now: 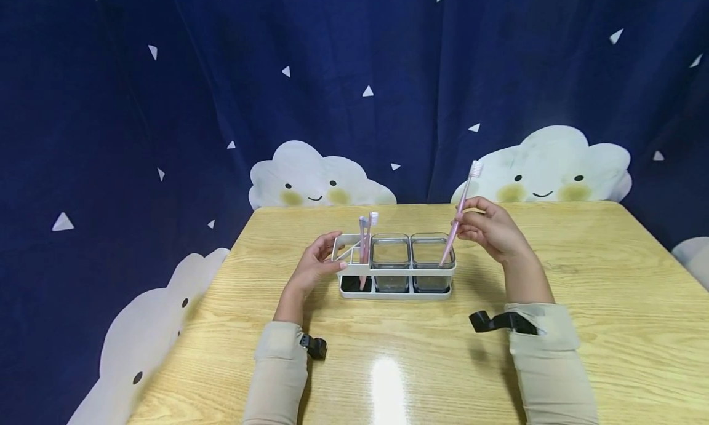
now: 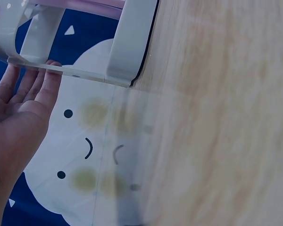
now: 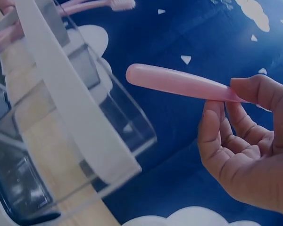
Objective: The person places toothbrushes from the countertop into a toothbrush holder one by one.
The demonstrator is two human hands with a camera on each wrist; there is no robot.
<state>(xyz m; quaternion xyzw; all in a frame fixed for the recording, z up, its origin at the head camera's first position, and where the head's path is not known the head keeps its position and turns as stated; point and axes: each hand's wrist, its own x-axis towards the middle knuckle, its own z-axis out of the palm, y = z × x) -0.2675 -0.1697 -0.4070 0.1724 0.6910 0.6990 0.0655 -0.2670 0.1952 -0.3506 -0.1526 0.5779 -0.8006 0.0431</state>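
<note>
A white toothbrush holder (image 1: 412, 296) stands on the table, with two clear cups, a left cup (image 1: 391, 253) and a right cup (image 1: 423, 248), in its frame. My left hand (image 1: 314, 266) grips the holder's left end, thumb at the front rail and fingers at the far side. In the left wrist view those fingers (image 2: 48, 87) touch the frame's edge. My right hand (image 1: 492, 229) pinches a pink toothbrush (image 1: 463, 194), bristles up, tilted beside the right cup. Its thick handle end (image 3: 174, 84) shows apart from the cup in the right wrist view. Two toothbrushes (image 1: 368, 237) stand in the left compartment.
The wooden table (image 1: 354, 376) reaches back to a dark blue curtain (image 1: 354, 123) printed with clouds and white triangles. A black strap (image 1: 501, 321) sticks out from the right sleeve, and another black band (image 1: 314, 346) sits at the left wrist.
</note>
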